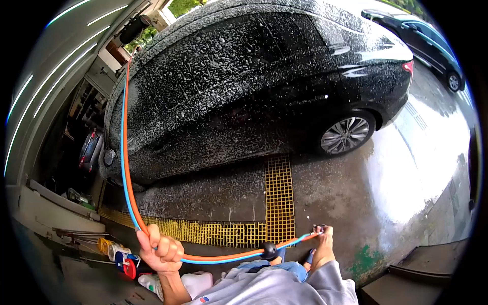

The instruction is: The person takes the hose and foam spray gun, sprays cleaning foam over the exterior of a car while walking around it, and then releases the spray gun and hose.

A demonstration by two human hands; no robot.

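A black car (239, 86) covered with patches of white foam stands across the view. My left hand (161, 249) is closed round an orange and blue hose pair (125, 132), which runs up along the car's left end and sags below my hand toward the right. A black ball (269, 250) sits on the hoses between my hands. My right hand (324, 236) is closed on the hoses' other end, where a small metal fitting shows at the fingers.
Yellow floor grating (279, 198) runs beside the car. Buckets (129, 265) and bottles stand at lower left. A second dark car (424, 38) is at upper right. Wet floor shines at right. A grey cabinet edge (427, 267) is at lower right.
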